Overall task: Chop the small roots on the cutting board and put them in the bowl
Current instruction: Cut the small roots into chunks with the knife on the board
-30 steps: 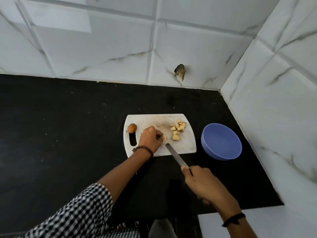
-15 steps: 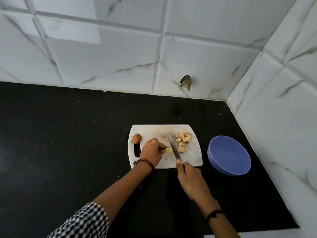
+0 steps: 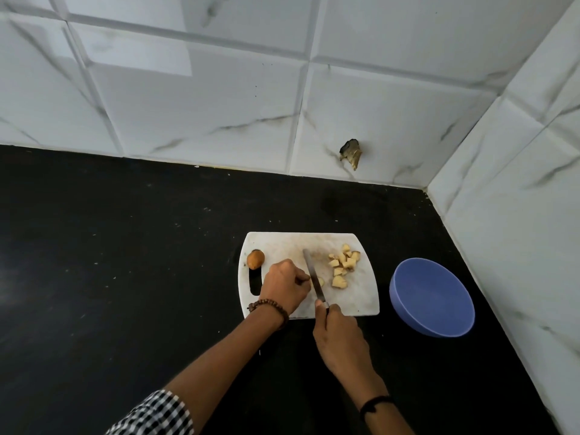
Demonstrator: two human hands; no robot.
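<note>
A white cutting board [image 3: 361, 296] lies on the black counter. My left hand [image 3: 284, 285] rests on the board and pinches a small pale root piece [image 3: 320, 281] at its fingertips. My right hand [image 3: 340, 340] grips the handle of a knife [image 3: 314, 279], whose blade stands on the board right beside my left fingertips, against the root piece. A heap of chopped pale root chunks [image 3: 342, 265] lies to the right of the blade. One whole brown root [image 3: 255, 259] sits at the board's left edge, above the handle slot. A blue bowl [image 3: 433, 298] stands to the right of the board.
The black counter [image 3: 125, 262] stretches wide to the left. White marble-look tiled walls [image 3: 219, 105] close off the back and the right side, meeting in a corner. A dark broken patch [image 3: 351, 153] marks the back wall above the board.
My right hand brought the knife from the board's near edge up onto the board, beside my left fingertips. The view tilted so the board sits lower in the frame.
</note>
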